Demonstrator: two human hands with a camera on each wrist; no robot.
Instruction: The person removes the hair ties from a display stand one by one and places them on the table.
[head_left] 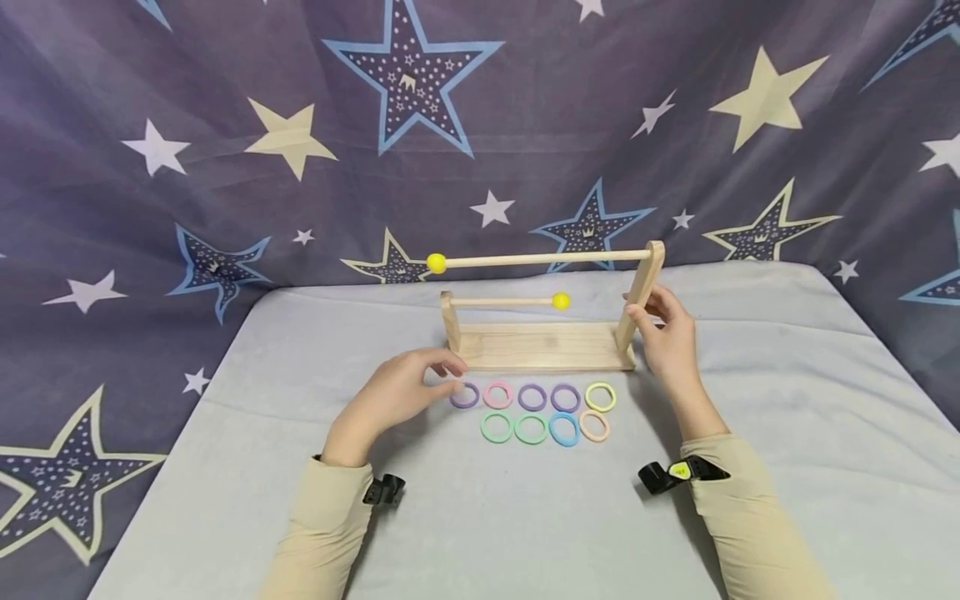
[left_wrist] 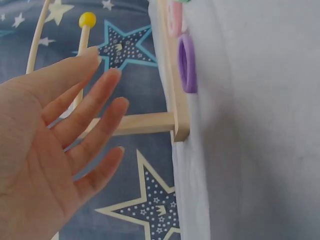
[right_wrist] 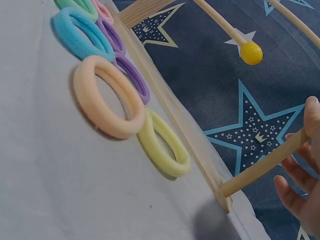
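Note:
A wooden rack with a flat base, two uprights and two rods stands at mid-table. Each rod ends in a yellow ball; the upper ball points left, the lower ball right. My right hand grips the tall right upright between thumb and fingers. Near the short left upright, my left hand hovers with fingers spread and nothing held. Its fingertips are by the leftmost purple hair tie; the left wrist view shows a gap between them.
Two rows of ring-shaped hair ties lie before the rack, among them a pink one, a yellow one, a green one, a blue one and a peach one. A star-patterned cloth hangs behind the pale tabletop.

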